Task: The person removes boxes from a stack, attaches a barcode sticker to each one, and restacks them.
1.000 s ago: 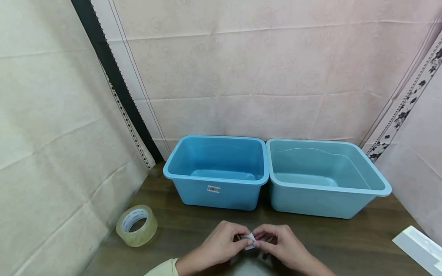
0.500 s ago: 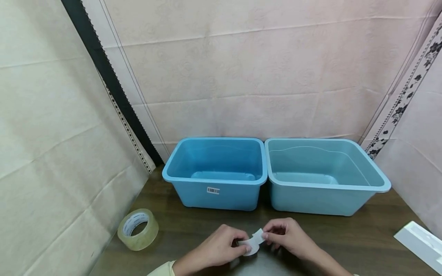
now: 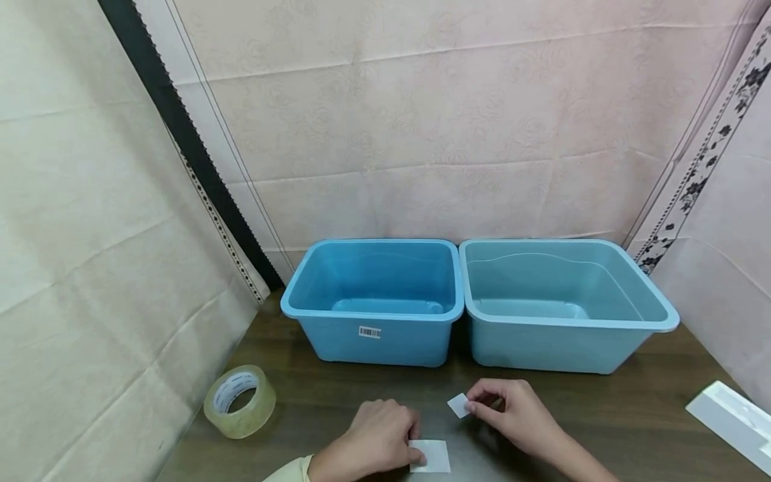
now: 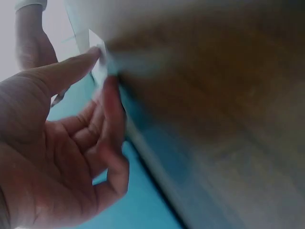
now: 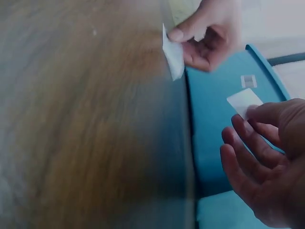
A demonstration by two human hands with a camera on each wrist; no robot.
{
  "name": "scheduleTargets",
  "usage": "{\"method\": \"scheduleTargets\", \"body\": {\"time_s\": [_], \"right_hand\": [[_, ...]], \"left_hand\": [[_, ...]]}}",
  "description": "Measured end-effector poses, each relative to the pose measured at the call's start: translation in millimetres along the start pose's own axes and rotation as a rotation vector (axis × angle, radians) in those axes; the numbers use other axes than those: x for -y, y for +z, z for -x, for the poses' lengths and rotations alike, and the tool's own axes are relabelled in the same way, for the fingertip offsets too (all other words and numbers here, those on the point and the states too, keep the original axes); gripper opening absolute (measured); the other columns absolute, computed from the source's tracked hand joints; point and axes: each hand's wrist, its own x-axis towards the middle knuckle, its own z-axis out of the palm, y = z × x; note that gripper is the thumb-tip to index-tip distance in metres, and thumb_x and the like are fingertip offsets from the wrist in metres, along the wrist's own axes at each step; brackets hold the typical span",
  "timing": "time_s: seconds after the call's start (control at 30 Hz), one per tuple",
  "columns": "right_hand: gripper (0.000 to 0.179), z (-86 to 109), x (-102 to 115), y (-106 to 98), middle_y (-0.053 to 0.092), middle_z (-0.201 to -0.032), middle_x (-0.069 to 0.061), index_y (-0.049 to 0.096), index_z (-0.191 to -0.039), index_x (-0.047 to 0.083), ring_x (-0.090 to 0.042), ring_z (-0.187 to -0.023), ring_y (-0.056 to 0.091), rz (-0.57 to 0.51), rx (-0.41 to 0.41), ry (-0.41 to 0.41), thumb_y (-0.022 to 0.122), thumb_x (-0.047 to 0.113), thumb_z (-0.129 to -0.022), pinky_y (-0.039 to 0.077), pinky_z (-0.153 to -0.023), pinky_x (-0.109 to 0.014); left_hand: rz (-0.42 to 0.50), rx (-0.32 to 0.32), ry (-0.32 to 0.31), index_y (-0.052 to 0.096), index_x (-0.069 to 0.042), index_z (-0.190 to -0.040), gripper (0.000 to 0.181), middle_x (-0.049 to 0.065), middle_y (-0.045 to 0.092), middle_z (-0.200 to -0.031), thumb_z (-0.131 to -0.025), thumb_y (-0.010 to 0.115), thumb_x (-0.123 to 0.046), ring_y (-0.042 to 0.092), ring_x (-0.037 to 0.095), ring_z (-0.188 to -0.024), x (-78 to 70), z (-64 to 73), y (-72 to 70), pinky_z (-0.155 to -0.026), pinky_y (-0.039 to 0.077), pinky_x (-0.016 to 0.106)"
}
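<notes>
Two bare hands work low over a wood-patterned tabletop, seen from the wearer's head; take the spot between them as the middle of a clock. At nine o'clock, the left hand, in a pale yellow sleeve, pinches the near-left edge of a flat white piece between thumb and fingers. That piece lies toward seven o'clock; whether it touches the tabletop I cannot tell. At three o'clock, the right hand holds a smaller white square by one corner, thumb against fingertips. The square sits toward one o'clock, tilted like a diamond and well clear of the larger piece. From the right wrist, the other fingers of that hand are loosely curled, and the square shows a plain white face. The left wrist view is blurred at the fingertips.

At eleven o'clock stands a blue tub with a barcode label on its front wall. Between one and two o'clock stands a paler blue-green tub, right beside it. Well out at nine o'clock, a roll of clear yellowish tape lies on its side. Far off at three o'clock is part of a white box. Cream cloth hangs behind everything at twelve.
</notes>
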Motion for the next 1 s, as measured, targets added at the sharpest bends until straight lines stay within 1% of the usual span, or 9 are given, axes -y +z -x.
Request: {"method": "scheduleTargets", "body": {"time_s": [0.1,0.17,0.23,0.4,0.47,0.53,0.8,0.93,1.0], "right_hand": [[0.003,2.9,9,1,0.074,-0.090,0.018,0.077,-0.094,0.030,0.004,-0.076,0.062,0.080,-0.071,-0.038,0.080,0.031,-0.096,0.057,-0.064,-0.023],[0.009,4.9,16,3,0.072,-0.089,0.020,0.077,-0.093,0.032,0.006,-0.075,0.060,0.138,-0.133,-0.079,0.082,0.025,-0.094,0.056,-0.062,-0.022],[0.017,6.4,23,6,0.071,-0.090,0.023,0.076,-0.092,0.033,0.007,-0.075,0.060,0.195,-0.198,-0.145,0.084,0.018,-0.091,0.055,-0.061,-0.021],[0.030,6.9,38,12,0.069,-0.093,0.025,0.076,-0.094,0.032,0.009,-0.080,0.063,0.339,-0.344,-0.370,0.091,0.009,-0.081,0.054,-0.065,-0.014],[0.033,6.9,41,13,0.069,-0.095,0.025,0.076,-0.095,0.032,0.007,-0.083,0.064,0.383,-0.386,-0.432,0.092,0.008,-0.078,0.054,-0.070,-0.012],[0.034,7.3,42,13,0.070,-0.098,0.024,0.077,-0.097,0.032,0.005,-0.089,0.065,0.410,-0.399,-0.465,0.093,0.010,-0.077,0.053,-0.076,-0.012],[0.040,9.0,36,11,0.072,-0.117,0.012,0.081,-0.107,0.028,-0.007,-0.108,0.065,0.406,-0.366,-0.555,0.091,0.005,-0.077,0.053,-0.094,-0.012],[0.037,10.4,32,10,0.069,-0.125,0.012,0.078,-0.110,0.032,-0.006,-0.111,0.065,0.271,-0.350,-0.423,0.091,0.011,-0.083,0.054,-0.093,-0.010],[0.035,11.4,30,7,0.069,-0.124,0.013,0.076,-0.114,0.031,-0.005,-0.106,0.068,0.141,-0.339,-0.286,0.087,0.011,-0.088,0.058,-0.086,-0.014]], "left_hand": [[-0.080,-0.086,-0.017,0.064,-0.032,-0.079,0.038,-0.019,0.052,-0.067,-0.076,0.090,-0.060,0.047,0.002,-0.059,-0.7,-2.5,-3.6,-0.052,0.038,0.026],[-0.032,-0.121,0.006,0.066,-0.032,-0.083,0.040,-0.020,0.053,-0.069,-0.074,0.089,-0.063,0.047,0.000,-0.060,-1.6,-4.3,-8.1,-0.053,0.039,0.025],[0.142,-0.115,0.035,0.071,-0.031,-0.085,0.037,-0.021,0.059,-0.070,-0.077,0.088,-0.062,0.053,-0.001,-0.062,-2.9,-6.1,-13.2,-0.055,0.043,0.022],[0.830,-0.024,0.028,0.080,-0.023,-0.094,0.024,-0.006,0.079,-0.080,-0.092,0.081,-0.046,0.075,0.010,-0.075,-8.0,-10.7,-24.5,-0.070,0.059,0.029],[1.007,-0.020,0.006,0.081,-0.018,-0.098,0.023,0.002,0.082,-0.086,-0.096,0.078,-0.041,0.079,0.018,-0.081,-9.3,-12.2,-26.9,-0.077,0.063,0.039],[1.104,-0.033,-0.005,0.080,-0.013,-0.103,0.026,0.006,0.083,-0.092,-0.097,0.077,-0.037,0.081,0.021,-0.086,-10.1,-13.7,-27.5,-0.084,0.064,0.047],[1.212,-0.075,-0.052,0.079,-0.008,-0.109,0.022,0.011,0.083,-0.101,-0.099,0.076,-0.027,0.081,0.023,-0.093,-14.6,-19.9,-26.4,-0.090,0.064,0.048],[1.172,-0.105,-0.040,0.079,-0.011,-0.108,0.018,0.008,0.083,-0.098,-0.099,0.075,-0.026,0.080,0.020,-0.092,-17.9,-29.6,-24.3,-0.091,0.064,0.047],[1.130,-0.133,-0.015,0.079,-0.013,-0.106,0.014,0.005,0.082,-0.096,-0.099,0.075,-0.025,0.080,0.019,-0.089,-21.9,-37.1,-22.2,-0.090,0.064,0.045]]}}
